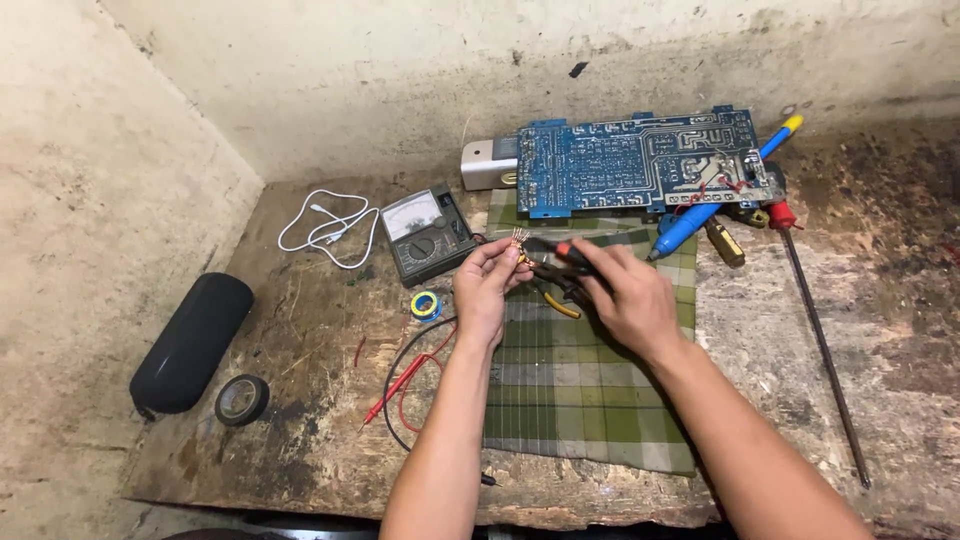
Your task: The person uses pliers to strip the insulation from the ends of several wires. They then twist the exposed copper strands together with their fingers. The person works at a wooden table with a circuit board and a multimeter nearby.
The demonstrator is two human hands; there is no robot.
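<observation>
My left hand (486, 288) pinches a small electronic component (520, 240) with thin metal legs, held up over the green checked cloth (585, 400). My right hand (625, 290) grips pliers (555, 262) with dark and orange-yellow handles, their jaws right beside the component's legs. A blue circuit board (640, 160) lies flat beyond the hands, at the far end of the cloth.
An analogue multimeter (430, 232) sits left of the hands, its red and black leads (405, 380) trailing forward. A solder spool (426, 306), white cable (328, 228), black tape roll (241, 399), black cylinder (190, 340), blue soldering iron (700, 215) and long metal rod (825, 350) lie around on the worn bench.
</observation>
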